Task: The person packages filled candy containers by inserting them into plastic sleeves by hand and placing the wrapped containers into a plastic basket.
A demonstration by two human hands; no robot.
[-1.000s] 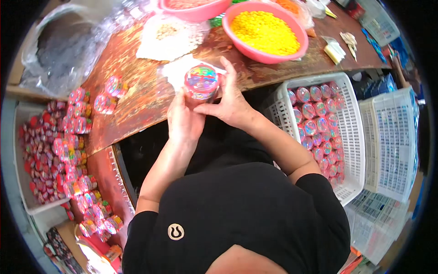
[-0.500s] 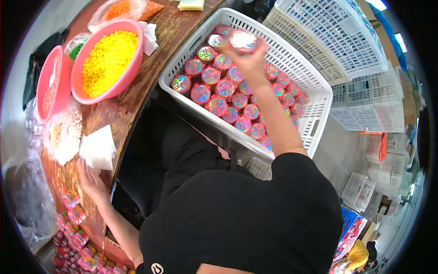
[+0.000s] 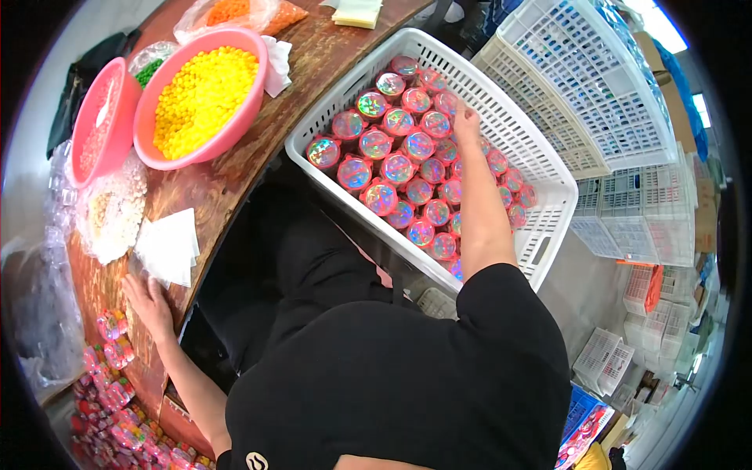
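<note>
My left hand (image 3: 150,307) lies on the wooden table (image 3: 223,176) with its fingers spread, just below some white sheets (image 3: 168,247). To the right, my right hand (image 3: 467,124) reaches into a white plastic basket (image 3: 558,227) near its far side. Its fingers look bent at a red jar (image 3: 446,103), and their tips are partly hidden. Many round red jars with shiny holographic lids (image 3: 397,168) stand packed in the basket.
Pink bowls with yellow pieces (image 3: 205,98) and pink pieces (image 3: 98,125) stand at the upper left. Small packed jars (image 3: 117,392) lie at the lower left. Stacked white crates (image 3: 583,78) rise beyond the basket.
The view has turned right. The jar first held in both hands went over the basket in my right hand, which is now lower among the jars. My left hand has come down onto the table.
</note>
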